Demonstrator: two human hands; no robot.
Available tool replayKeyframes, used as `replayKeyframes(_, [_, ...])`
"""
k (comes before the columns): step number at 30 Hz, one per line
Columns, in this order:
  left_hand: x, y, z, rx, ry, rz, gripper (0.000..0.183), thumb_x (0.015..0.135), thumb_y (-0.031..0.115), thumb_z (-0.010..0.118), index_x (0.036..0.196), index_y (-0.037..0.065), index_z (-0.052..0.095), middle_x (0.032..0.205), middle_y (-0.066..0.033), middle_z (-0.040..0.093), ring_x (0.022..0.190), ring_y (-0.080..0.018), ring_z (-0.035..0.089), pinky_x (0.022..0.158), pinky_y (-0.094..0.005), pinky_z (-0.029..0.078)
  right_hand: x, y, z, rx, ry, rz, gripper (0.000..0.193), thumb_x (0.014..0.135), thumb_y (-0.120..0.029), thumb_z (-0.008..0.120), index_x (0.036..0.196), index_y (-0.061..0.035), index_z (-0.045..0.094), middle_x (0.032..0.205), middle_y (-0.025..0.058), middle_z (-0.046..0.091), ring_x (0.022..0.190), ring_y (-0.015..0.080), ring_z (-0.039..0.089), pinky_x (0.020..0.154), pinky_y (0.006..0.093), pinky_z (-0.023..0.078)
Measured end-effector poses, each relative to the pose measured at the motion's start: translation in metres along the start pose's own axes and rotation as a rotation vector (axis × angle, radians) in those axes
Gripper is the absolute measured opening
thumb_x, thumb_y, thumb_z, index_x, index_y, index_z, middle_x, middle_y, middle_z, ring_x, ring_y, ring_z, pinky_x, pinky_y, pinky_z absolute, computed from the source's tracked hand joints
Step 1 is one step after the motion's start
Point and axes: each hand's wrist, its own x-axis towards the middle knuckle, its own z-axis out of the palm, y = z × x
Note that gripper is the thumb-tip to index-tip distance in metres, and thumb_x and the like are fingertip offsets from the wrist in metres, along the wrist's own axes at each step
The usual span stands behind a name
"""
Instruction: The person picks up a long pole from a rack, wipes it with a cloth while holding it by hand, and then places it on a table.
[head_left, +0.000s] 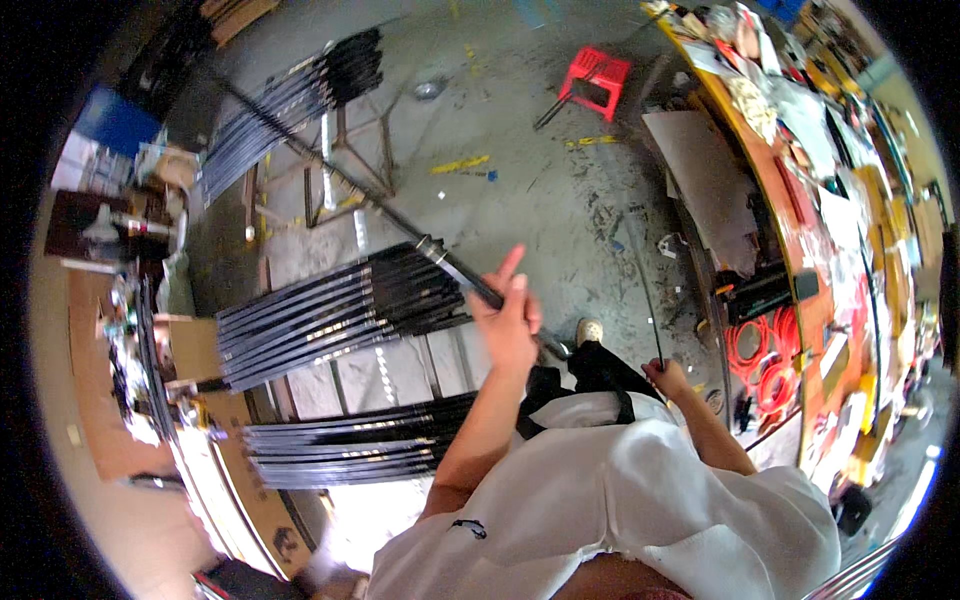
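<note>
My left hand (508, 318) is closed around a long black telescopic pole (375, 205) near its lower end, with the index finger stretched out. The pole runs diagonally up to the far left, over the racks, and its silvery lower tip shows just past my hand. My right hand (666, 378), low at my right side, grips a thin dark rod (643, 275) that points away over the floor. Left of my left hand lies a row of black poles (330, 305) side by side on a rack. Another row of poles (350, 445) lies nearer to me.
A third bundle of poles (290, 115) rests on a metal frame at the far left. A red plastic stool (597, 82) stands on the grey floor. Along the right runs a cluttered workbench (800, 255), with coiled orange hoses (765, 360) below. Cardboard boxes (190, 350) stand left.
</note>
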Motion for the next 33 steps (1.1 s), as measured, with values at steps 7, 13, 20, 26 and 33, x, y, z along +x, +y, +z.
replayKeyframes(7, [-0.004, -0.004, 0.133, -0.138, -0.471, -0.046, 0.016, 0.088, 0.011, 0.053, 0.087, 0.017, 0.037, 0.119, -0.0252, 0.051, 0.038, -0.0049, 0.036, 0.032, -0.0191, 0.027, 0.007, 0.029, -0.009, -0.072, 0.025, 0.044, 0.027, 0.080, -0.030, 0.062, 0.073, -0.0042, 0.061, 0.060, 0.0041, 0.059, 0.053, 0.0147, 0.056, 0.050, 0.0319, 0.046])
replayKeyframes(13, [0.008, -0.021, 0.191, -0.020, -0.349, -0.126, 0.011, 0.091, 0.016, 0.050, 0.084, 0.014, 0.042, 0.106, -0.0133, 0.060, 0.037, -0.0019, 0.030, 0.032, -0.0182, 0.024, 0.009, 0.030, -0.065, 0.100, -0.213, -0.157, 0.030, 0.079, -0.036, 0.064, 0.082, -0.0062, 0.062, 0.075, 0.0030, 0.064, 0.075, 0.0149, 0.060, 0.070, 0.0308, 0.047])
replayKeyframes(20, [0.048, -0.086, 0.245, -0.131, -0.348, -0.287, 0.017, 0.093, 0.025, 0.047, 0.091, 0.009, 0.048, 0.106, -0.0073, 0.060, 0.035, -0.0006, 0.029, 0.030, -0.0166, 0.023, 0.101, 0.053, -0.220, 0.539, 0.137, -0.052, 0.040, 0.085, -0.043, 0.056, 0.087, -0.0034, 0.061, 0.076, 0.0056, 0.061, 0.077, 0.0188, 0.059, 0.069, 0.0324, 0.047])
replayKeyframes(26, [0.078, -0.148, 0.303, -0.181, -0.290, -0.305, 0.024, 0.095, 0.026, 0.043, 0.101, 0.004, 0.050, 0.100, -0.0091, 0.063, 0.034, -0.0019, 0.028, 0.029, -0.0172, 0.022, 0.240, 0.067, -0.418, -0.046, 0.901, 0.009, 0.023, 0.082, -0.022, 0.051, 0.087, 0.0000, 0.057, 0.089, 0.0205, 0.060, 0.085, 0.0413, 0.055, 0.074, 0.0451, 0.046])
replayKeyframes(33, [0.114, -0.197, 0.334, -0.079, -0.286, -0.377, 0.022, 0.095, 0.026, 0.043, 0.105, 0.007, 0.046, 0.104, -0.0103, 0.060, 0.033, -0.0049, 0.032, 0.028, -0.0193, 0.026, 0.357, 0.083, -0.567, -0.430, 1.053, 0.097, 0.025, 0.079, -0.019, 0.056, 0.100, -0.0054, 0.054, 0.105, 0.0117, 0.056, 0.100, 0.0294, 0.052, 0.082, 0.0407, 0.045])
